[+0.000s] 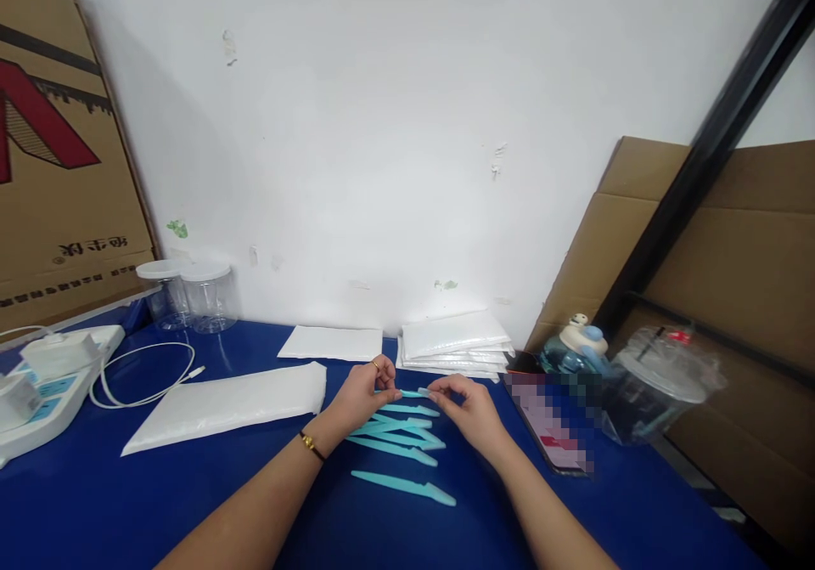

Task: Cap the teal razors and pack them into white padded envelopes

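Note:
A turquoise eyebrow razor is held level between my two hands, just above the blue table. My left hand pinches its handle. At the other end, the fingers of my right hand are closed on its pale, clear-looking blade cover. Below my hands lie several more turquoise razors, some crossing each other, with a capped-looking razor among them. One single razor rests apart, closer to me. My left wrist and fingers hide part of the pile.
White padded mailers lie left, at the back and stacked by the wall. A power strip and white cable are left, near clear jars. To the right are a phone and bagged cup.

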The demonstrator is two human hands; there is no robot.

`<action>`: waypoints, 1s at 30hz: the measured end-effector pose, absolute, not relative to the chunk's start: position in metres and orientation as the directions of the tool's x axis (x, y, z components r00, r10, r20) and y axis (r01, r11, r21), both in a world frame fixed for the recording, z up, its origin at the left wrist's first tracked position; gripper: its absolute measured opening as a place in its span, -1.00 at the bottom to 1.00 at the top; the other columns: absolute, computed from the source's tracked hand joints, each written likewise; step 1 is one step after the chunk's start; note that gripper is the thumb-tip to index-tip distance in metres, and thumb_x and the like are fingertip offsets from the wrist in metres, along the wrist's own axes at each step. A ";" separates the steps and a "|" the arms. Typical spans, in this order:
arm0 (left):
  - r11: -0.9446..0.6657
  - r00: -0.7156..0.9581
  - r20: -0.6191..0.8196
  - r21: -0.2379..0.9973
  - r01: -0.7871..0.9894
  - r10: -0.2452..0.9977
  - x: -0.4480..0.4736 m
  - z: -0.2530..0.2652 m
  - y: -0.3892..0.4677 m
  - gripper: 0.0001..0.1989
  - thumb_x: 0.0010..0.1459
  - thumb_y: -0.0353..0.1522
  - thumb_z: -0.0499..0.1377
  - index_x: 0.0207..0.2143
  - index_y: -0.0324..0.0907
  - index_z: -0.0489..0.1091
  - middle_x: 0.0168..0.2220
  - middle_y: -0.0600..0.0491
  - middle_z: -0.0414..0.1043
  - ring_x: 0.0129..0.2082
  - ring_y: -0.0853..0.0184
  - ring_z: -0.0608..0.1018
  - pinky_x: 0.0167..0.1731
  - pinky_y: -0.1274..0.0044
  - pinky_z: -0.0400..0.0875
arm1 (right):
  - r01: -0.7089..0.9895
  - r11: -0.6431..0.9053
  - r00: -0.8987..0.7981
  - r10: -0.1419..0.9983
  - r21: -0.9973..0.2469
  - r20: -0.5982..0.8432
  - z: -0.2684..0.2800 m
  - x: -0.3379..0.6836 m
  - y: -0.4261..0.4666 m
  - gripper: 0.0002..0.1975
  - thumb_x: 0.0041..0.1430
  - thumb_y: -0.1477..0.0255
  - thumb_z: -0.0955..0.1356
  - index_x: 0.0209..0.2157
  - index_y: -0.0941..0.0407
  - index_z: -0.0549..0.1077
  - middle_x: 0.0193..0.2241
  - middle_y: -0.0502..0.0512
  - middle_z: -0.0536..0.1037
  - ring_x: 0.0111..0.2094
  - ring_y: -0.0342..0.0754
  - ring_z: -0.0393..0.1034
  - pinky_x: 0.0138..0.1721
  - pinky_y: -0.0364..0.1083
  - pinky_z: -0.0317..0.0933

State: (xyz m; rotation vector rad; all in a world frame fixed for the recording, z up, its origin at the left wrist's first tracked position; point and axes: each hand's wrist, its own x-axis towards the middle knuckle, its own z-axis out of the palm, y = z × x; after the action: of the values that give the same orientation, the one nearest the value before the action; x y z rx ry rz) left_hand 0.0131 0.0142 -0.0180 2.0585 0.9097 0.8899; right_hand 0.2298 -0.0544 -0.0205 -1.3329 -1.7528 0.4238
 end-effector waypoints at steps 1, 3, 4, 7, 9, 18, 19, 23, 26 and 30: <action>-0.499 0.515 0.298 0.808 0.312 0.804 0.013 -0.019 0.015 -0.78 -0.05 -0.32 0.23 -0.36 -0.15 0.25 -0.49 0.16 0.40 -0.46 0.42 0.41 -0.41 0.59 0.26 | 0.606 0.366 -0.044 0.902 -0.706 0.429 -0.021 0.231 -0.054 -0.85 0.10 0.34 0.35 -0.35 0.07 0.54 -0.43 0.01 0.55 -0.39 -0.11 0.40 -0.35 -0.17 0.22; -0.498 0.517 0.300 0.814 0.299 0.802 0.012 -0.020 0.016 -0.77 -0.04 -0.31 0.23 -0.35 -0.15 0.25 -0.48 0.16 0.39 -0.46 0.43 0.41 -0.41 0.59 0.26 | 0.611 0.364 -0.055 0.905 -0.703 0.422 -0.021 0.231 -0.054 -0.85 0.10 0.34 0.35 -0.35 0.07 0.54 -0.43 0.02 0.55 -0.40 -0.11 0.40 -0.36 -0.17 0.22; -0.500 0.519 0.303 0.814 0.294 0.799 0.012 -0.020 0.016 -0.77 -0.04 -0.30 0.23 -0.35 -0.15 0.25 -0.48 0.16 0.39 -0.46 0.43 0.41 -0.41 0.59 0.26 | 0.615 0.366 -0.064 0.906 -0.699 0.418 -0.021 0.230 -0.054 -0.85 0.10 0.33 0.35 -0.35 0.08 0.54 -0.44 0.02 0.55 -0.40 -0.11 0.40 -0.36 -0.17 0.22; -0.507 0.527 0.306 0.811 0.293 0.793 0.014 -0.019 0.014 -0.76 -0.05 -0.30 0.24 -0.35 -0.14 0.25 -0.48 0.17 0.40 -0.46 0.43 0.41 -0.41 0.59 0.26 | 0.627 0.375 -0.082 0.903 -0.683 0.421 -0.021 0.224 -0.053 -0.85 0.10 0.33 0.35 -0.35 0.08 0.54 -0.45 0.03 0.55 -0.41 -0.11 0.40 -0.35 -0.16 0.22; -0.500 0.533 0.296 0.816 0.291 0.793 0.017 -0.017 0.011 -0.76 -0.06 -0.31 0.24 -0.36 -0.14 0.24 -0.48 0.17 0.41 -0.47 0.43 0.40 -0.41 0.59 0.26 | 0.627 0.379 -0.089 0.903 -0.680 0.421 -0.021 0.220 -0.053 -0.85 0.09 0.34 0.36 -0.35 0.09 0.55 -0.45 0.03 0.55 -0.41 -0.11 0.40 -0.33 -0.16 0.23; -0.522 0.546 0.248 0.736 0.431 0.800 0.019 -0.019 0.007 -0.60 -0.04 -0.16 0.22 -0.15 -0.12 0.32 -0.25 0.03 0.47 -0.19 0.26 0.47 -0.19 0.47 0.34 | 0.693 0.336 -0.106 0.922 -0.637 0.371 -0.026 0.219 -0.051 -0.89 0.08 0.36 0.37 -0.39 0.07 0.54 -0.47 0.02 0.54 -0.37 -0.08 0.40 -0.28 -0.12 0.23; -0.543 0.546 0.255 0.697 0.469 0.798 0.015 -0.019 0.008 -0.51 -0.03 -0.09 0.20 -0.07 -0.12 0.31 -0.10 -0.04 0.43 -0.05 0.19 0.42 -0.08 0.42 0.30 | 0.710 0.333 -0.114 0.924 -0.620 0.365 -0.027 0.220 -0.051 -0.89 0.08 0.36 0.36 -0.41 0.07 0.54 -0.47 0.02 0.55 -0.35 -0.07 0.39 -0.25 -0.11 0.23; -0.591 0.674 0.079 0.563 0.578 0.734 0.001 -0.023 0.011 -0.03 -0.20 0.09 0.21 0.21 -0.14 0.06 0.25 -0.16 0.01 0.25 0.01 0.04 0.17 0.24 -0.02 | 0.741 0.354 -0.181 0.924 -0.570 0.338 -0.026 0.224 -0.052 -0.72 0.11 0.24 0.34 -0.17 0.03 0.50 -0.14 0.11 0.52 -0.04 0.05 0.32 -0.01 0.01 0.15; -0.674 0.777 -0.069 0.454 0.583 0.625 0.000 -0.022 0.006 0.23 -0.39 0.09 0.29 0.28 -0.14 -0.15 0.30 -0.16 -0.15 0.28 -0.05 -0.09 0.20 0.13 -0.24 | 0.773 0.341 -0.308 0.939 -0.535 0.154 -0.025 0.224 -0.057 -0.08 -0.12 0.04 0.41 0.24 0.01 0.04 0.26 0.15 0.06 0.27 0.17 -0.16 0.21 0.14 -0.17; -0.701 0.764 -0.078 0.348 0.623 0.641 0.007 -0.015 -0.008 0.22 -0.39 0.04 0.31 0.27 -0.20 -0.14 0.26 -0.22 -0.06 0.24 -0.08 0.03 0.14 0.12 -0.02 | 0.818 0.348 -0.439 0.892 -0.457 -0.105 -0.026 0.217 -0.068 0.23 -0.26 -0.05 0.43 0.29 0.05 -0.33 0.32 0.14 -0.28 0.30 0.18 -0.45 0.26 0.18 -0.47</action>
State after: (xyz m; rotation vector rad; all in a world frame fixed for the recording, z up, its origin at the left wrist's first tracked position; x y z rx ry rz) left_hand 0.0066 -0.0076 -0.0152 2.6056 0.9690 0.0692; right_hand 0.2173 -0.0676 -0.0261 -1.5640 -2.4417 0.6804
